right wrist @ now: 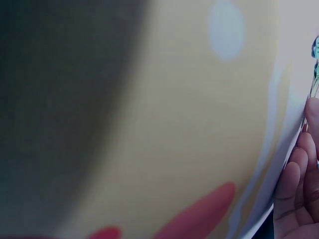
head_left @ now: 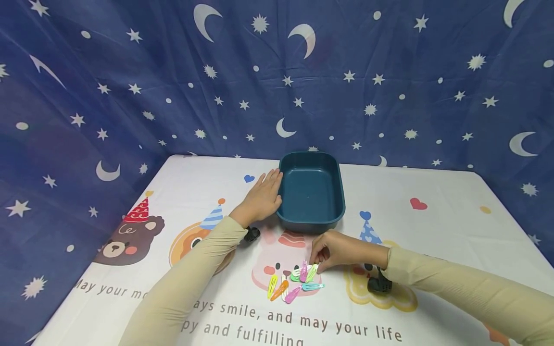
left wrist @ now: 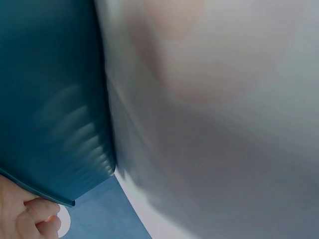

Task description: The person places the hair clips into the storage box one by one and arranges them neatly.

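Note:
A dark teal rectangular bin (head_left: 311,223) stands on the table. My left hand (head_left: 262,196) rests against its left rim with the fingers extended; in the left wrist view, fingers (left wrist: 37,216) show beside the rim of the bin (left wrist: 55,124). In front of the bin lies a small pile of colourful snap hair clips (head_left: 294,291), in pink, orange, yellow, green, blue and white. At the pile's right edge, my right hand (head_left: 339,250) pinches a hair clip between thumb and fingers. Fingers (right wrist: 287,186) of that hand and part of a clip (right wrist: 315,47) appear at the right wrist view's edge.
The table is covered with a white cloth (head_left: 433,226) printed with cartoon animals, hearts and text. Behind and to the left hangs a dark blue curtain (head_left: 242,67) with moons and stars. A black wrist camera (head_left: 380,283) sits under the right wrist.

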Demonstrator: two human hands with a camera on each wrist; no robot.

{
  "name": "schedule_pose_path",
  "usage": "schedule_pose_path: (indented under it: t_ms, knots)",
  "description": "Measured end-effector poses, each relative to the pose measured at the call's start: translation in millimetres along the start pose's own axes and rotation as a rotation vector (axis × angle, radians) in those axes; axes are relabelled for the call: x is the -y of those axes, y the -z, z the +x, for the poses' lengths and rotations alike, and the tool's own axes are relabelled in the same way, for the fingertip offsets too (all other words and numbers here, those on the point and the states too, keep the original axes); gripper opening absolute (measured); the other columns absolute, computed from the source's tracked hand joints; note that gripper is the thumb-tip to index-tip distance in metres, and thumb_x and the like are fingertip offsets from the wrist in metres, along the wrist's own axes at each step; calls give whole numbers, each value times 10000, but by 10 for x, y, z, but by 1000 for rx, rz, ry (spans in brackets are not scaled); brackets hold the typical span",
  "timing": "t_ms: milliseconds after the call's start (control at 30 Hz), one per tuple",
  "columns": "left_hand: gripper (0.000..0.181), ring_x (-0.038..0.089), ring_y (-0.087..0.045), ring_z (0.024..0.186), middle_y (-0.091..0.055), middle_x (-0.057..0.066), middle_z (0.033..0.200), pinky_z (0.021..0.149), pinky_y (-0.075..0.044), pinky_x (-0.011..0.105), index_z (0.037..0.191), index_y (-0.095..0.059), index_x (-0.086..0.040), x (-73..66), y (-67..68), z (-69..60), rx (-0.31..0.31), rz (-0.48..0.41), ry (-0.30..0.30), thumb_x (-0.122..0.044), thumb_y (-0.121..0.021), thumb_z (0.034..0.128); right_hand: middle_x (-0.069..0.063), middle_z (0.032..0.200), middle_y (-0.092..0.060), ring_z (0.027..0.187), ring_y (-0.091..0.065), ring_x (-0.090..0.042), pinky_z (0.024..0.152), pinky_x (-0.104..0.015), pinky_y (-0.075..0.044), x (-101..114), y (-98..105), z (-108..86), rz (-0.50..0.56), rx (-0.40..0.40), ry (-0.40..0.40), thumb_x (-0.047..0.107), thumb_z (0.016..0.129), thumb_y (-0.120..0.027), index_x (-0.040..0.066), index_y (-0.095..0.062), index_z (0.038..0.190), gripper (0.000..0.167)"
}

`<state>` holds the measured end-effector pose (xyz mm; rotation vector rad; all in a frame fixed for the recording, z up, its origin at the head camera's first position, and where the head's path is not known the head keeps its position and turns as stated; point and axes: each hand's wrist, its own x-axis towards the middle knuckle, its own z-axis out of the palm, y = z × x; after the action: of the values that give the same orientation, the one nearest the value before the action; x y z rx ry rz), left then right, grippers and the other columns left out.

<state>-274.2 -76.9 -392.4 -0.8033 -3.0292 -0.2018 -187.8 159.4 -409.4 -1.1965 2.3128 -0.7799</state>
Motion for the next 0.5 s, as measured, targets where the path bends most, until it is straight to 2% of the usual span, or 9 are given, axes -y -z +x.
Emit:
schedule_pose_path:
  t_ms: [300,500]
  knots:
    - [630,289,-92,1475,-97,162,1581,1207,-76,429,1490,-120,28,-21,-4,20,-10,-20,-12,-212,-350,956,73,773,-673,661,-505,54,601,-141,-487,-17,4,-4,-20,7,44,183,735,-788,141,-758,849,125]
    - [633,271,-58,1479,-81,157,1583,1210,-56,418,1492,-105,26,-22,-2,17,-2,-26,-8,-214,-345,957,69,792,-681,668,-509,52,601,-135,-482,-19,12,-11,-52,8,79,181,750,-777,136,-757,860,121]
